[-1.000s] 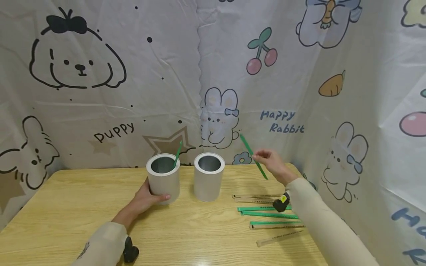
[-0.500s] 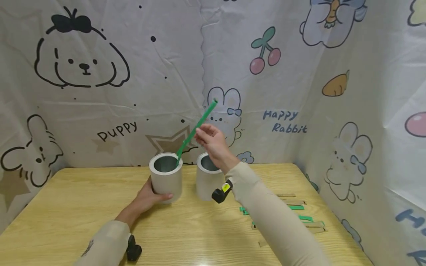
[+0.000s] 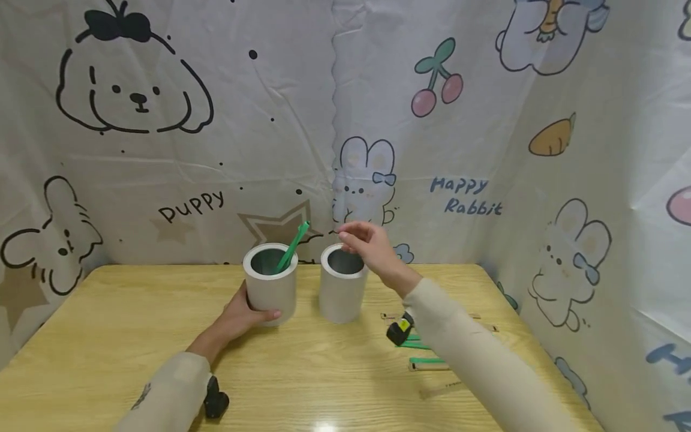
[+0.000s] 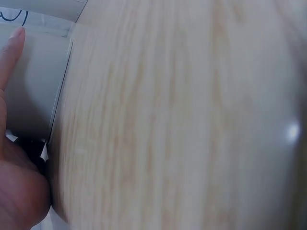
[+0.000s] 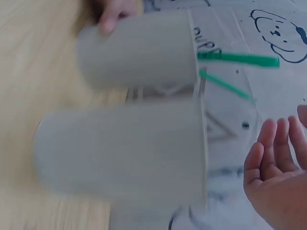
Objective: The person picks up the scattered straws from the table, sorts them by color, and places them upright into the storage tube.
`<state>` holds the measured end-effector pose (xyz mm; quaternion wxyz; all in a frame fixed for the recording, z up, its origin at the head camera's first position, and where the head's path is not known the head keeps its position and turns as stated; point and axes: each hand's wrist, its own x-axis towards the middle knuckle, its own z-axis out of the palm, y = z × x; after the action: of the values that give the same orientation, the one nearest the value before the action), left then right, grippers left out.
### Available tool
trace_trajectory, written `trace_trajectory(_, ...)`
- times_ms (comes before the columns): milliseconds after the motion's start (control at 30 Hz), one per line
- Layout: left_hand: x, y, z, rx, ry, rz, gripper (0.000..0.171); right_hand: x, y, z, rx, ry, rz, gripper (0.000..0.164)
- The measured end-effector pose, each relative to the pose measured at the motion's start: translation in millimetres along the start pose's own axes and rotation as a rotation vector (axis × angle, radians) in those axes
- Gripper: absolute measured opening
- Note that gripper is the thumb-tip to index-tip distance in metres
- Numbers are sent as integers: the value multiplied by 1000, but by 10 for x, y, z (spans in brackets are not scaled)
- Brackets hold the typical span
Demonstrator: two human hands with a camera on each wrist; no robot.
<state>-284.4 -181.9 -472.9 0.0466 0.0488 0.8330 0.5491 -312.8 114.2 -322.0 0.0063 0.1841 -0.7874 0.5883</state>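
Note:
My left hand [image 3: 237, 316] grips a white cylindrical cup [image 3: 272, 294] from its left side, thumb across the front. Its other fingers are hidden behind the wall. Two slim green straws [image 3: 293, 247] lean inside that cup, their upper ends above the rim. To its right stands a second white cup [image 3: 340, 300], upright on the table. Over this cup's right rim hovers my right hand [image 3: 375, 252], holding nothing, its fingers loosely bent. In the right wrist view, that hand [image 5: 278, 167] is apart from both cups and from the straws.
Several green and tan straws in printed wrappers [image 3: 429, 366] lie at the right of the wooden table [image 3: 135, 336], partly hidden by my right sleeve [image 3: 475, 354]. A cartoon-printed cloth [image 3: 259, 150] hangs behind and along the right.
My right hand carried a green straw left from above the pile, lowered it into the left cup, let go and drew back right. The left hand keeps its hold on that cup.

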Motion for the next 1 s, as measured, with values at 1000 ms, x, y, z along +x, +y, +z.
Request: trace_trajectory(1000,7,39,27,25,-2,-23,112,-1316,1448,-1524,-556,-316,56,9)
